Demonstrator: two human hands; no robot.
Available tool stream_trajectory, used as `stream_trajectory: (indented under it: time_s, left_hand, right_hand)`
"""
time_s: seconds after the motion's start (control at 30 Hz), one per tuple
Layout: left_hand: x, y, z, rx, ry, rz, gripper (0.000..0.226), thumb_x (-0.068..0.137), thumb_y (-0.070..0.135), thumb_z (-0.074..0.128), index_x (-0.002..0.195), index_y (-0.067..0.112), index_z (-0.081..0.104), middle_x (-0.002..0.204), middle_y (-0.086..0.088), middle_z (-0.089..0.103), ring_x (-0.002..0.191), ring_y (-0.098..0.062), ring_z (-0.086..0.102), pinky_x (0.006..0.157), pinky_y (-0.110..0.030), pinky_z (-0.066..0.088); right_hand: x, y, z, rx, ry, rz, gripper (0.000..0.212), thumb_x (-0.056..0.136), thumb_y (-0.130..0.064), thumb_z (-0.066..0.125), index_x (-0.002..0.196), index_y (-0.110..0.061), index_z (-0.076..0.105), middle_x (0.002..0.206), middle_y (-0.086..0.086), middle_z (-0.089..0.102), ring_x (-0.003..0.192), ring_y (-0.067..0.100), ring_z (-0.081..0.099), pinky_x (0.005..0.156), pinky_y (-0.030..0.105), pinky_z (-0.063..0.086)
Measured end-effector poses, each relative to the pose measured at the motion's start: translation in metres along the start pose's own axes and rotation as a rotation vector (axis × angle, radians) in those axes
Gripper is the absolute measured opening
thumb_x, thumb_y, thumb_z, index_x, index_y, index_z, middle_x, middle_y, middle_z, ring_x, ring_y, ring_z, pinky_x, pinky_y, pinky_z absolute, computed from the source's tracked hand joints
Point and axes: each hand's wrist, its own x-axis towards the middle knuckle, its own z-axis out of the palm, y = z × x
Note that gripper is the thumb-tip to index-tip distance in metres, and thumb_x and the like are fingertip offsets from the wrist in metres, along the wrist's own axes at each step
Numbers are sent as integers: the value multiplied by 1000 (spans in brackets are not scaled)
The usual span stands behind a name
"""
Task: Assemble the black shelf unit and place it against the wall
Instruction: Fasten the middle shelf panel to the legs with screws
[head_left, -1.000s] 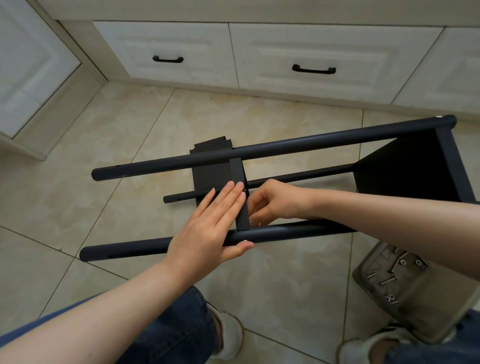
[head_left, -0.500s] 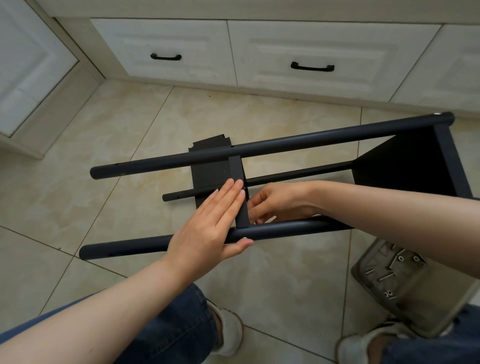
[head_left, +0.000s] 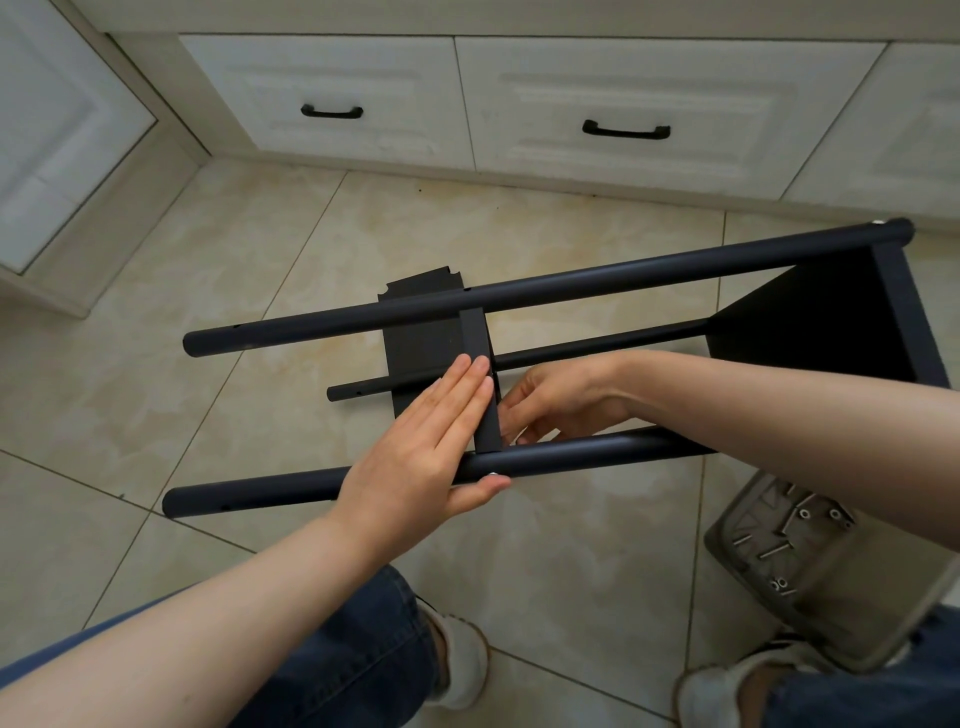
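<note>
The black shelf unit lies on its side on the tiled floor, with three black tube legs visible. The top tube (head_left: 545, 288) and the near tube (head_left: 571, 457) run left to right. One shelf panel (head_left: 815, 322) is fixed at the right end. A second panel (head_left: 480, 384) stands edge-on between the tubes at the middle. My left hand (head_left: 421, 447) lies flat against this panel's left face, thumb under the near tube by a silver screw head (head_left: 491, 474). My right hand (head_left: 561, 397) reaches behind the panel's right side, fingers curled; what they hold is hidden.
A grey tray (head_left: 737, 530) with several loose screws and washers sits on the floor at the right, near my right knee. White cabinets with black drawer handles (head_left: 626, 130) line the far wall and the left. My shoes and jeans fill the bottom edge.
My right hand has slid slightly lower and closer behind the middle panel. A silver screw head now shows at the near tube by my left thumb. The left hand stays flat against the panel.
</note>
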Motion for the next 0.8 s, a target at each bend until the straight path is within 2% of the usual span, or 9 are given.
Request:
stream_trajectory:
  time_s: [0.13, 0.3, 0.43, 0.53, 0.7, 0.8]
  left_hand:
    - [0, 0, 0, -1, -6, -2, 77, 97, 51, 51, 149, -4, 38, 160, -18, 33, 152, -27, 27, 119, -43, 35]
    - [0, 0, 0, 5, 3, 0, 76, 97, 50, 52, 149, -5, 39, 159, -18, 34, 151, -27, 29, 119, -41, 35]
    - [0, 0, 0, 8, -4, 3, 76, 97, 50, 51, 149, -5, 38, 160, -18, 33, 151, -27, 28, 119, -42, 35]
    - [0, -1, 0, 10, -9, 1, 77, 97, 50, 51, 149, -5, 38, 160, -18, 33, 152, -27, 27, 119, -41, 34]
    - [1, 0, 0, 13, -4, 1, 76, 98, 51, 50, 148, -6, 39, 160, -18, 33, 151, -27, 28, 121, -39, 32]
    - [0, 0, 0, 12, -11, 0, 77, 98, 50, 50, 149, -5, 38, 160, -18, 32, 152, -27, 27, 120, -40, 33]
  right_hand:
    - [-1, 0, 2, 11, -10, 3, 23, 98, -19, 58, 112, -5, 69, 108, 10, 65, 89, 15, 64, 75, 26, 54]
    - [0, -2, 1, 25, -21, 4, 21, 97, -17, 60, 111, -5, 69, 107, 10, 67, 95, 19, 64, 84, 31, 54]
    - [2, -2, 7, -33, 2, 19, 23, 98, -23, 58, 108, -4, 67, 94, 7, 66, 82, 12, 64, 72, 22, 54]
    - [4, 0, 6, -15, -2, 15, 31, 99, -23, 57, 119, 0, 65, 104, 11, 64, 87, 15, 64, 76, 23, 54]
    - [-1, 0, -2, 45, -57, 32, 22, 97, -21, 59, 111, -7, 70, 109, 9, 67, 94, 16, 67, 74, 25, 56]
    - [3, 1, 0, 15, -56, 33, 34, 98, -22, 59, 124, -1, 64, 118, 15, 64, 101, 20, 65, 85, 29, 55]
